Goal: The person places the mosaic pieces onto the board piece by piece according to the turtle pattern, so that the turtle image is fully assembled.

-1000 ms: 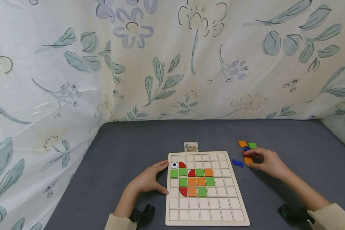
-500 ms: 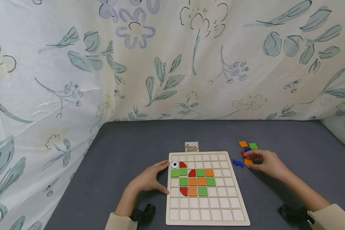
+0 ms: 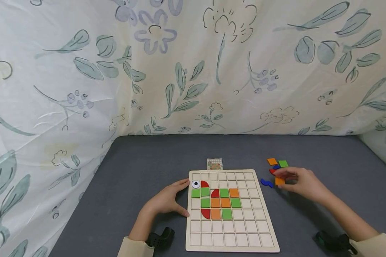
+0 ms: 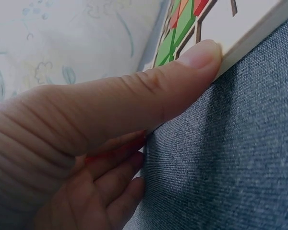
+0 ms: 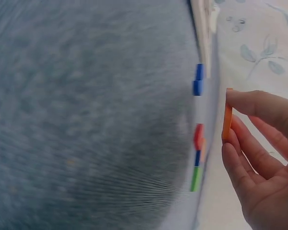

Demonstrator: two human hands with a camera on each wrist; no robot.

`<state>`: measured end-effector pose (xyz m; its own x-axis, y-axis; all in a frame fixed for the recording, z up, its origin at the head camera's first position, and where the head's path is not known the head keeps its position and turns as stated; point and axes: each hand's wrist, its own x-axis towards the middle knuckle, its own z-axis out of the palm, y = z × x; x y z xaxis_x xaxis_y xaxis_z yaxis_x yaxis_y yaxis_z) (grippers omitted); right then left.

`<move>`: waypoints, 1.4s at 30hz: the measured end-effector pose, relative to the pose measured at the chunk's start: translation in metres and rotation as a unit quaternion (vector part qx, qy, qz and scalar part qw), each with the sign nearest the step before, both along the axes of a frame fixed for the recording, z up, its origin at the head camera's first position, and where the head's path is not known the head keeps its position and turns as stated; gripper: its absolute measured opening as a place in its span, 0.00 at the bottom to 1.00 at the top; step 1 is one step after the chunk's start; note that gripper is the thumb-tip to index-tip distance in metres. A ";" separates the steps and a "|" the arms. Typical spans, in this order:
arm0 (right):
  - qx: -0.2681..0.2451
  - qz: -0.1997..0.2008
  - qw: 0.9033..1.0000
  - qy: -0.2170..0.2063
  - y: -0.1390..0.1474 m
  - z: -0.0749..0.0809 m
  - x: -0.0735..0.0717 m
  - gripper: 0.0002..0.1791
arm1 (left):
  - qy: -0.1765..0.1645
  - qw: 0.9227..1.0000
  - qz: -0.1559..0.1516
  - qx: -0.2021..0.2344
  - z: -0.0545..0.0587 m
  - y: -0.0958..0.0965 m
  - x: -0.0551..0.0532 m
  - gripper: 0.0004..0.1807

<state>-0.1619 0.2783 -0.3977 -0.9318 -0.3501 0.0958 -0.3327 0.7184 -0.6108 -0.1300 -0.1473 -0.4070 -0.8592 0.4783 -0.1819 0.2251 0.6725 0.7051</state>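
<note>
- Wooden grid board (image 3: 239,226): left hand (image 3: 163,201), unclenched, touches its left edge, probably steadying it.
- Right hand (image 3: 305,182), right of the board: pinches a raised orange square tile (image 3: 280,181) by its edges, perhaps keeping its faces free.
- Picture card (image 3: 214,164), just beyond the board: print unreadable.
- Red piece (image 3: 271,171): partly hidden by right fingertips.

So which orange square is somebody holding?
The orange square pinched in the right hand; the loose one lies on the table, four others sit on the board.
</note>
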 end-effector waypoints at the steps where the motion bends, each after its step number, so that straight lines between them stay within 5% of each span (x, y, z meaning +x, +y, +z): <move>1: -0.002 0.001 1.000 0.003 0.000 0.002 0.001 0.21 | 0.000 1.000 0.001 0.000 0.000 0.000 0.000 0.56; 12: -0.021 0.031 0.999 0.017 -0.015 0.013 0.012 0.20 | 0.005 1.000 0.000 -0.003 -0.001 0.000 -0.001 0.56; 28: -0.059 0.100 0.993 0.010 -0.072 0.020 0.035 0.16 | 0.002 1.000 0.005 -0.002 -0.001 0.000 0.000 0.56; 42: -0.067 0.167 0.984 -0.002 -0.103 0.004 0.049 0.14 | 0.000 1.000 0.008 -0.005 -0.002 0.000 -0.001 0.56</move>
<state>-0.1131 0.1750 -0.3939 -0.7667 -0.6221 0.1587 -0.5351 0.4824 -0.6935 -0.1308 -0.1469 -0.4092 -0.8662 0.4633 -0.1872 0.2145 0.6831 0.6981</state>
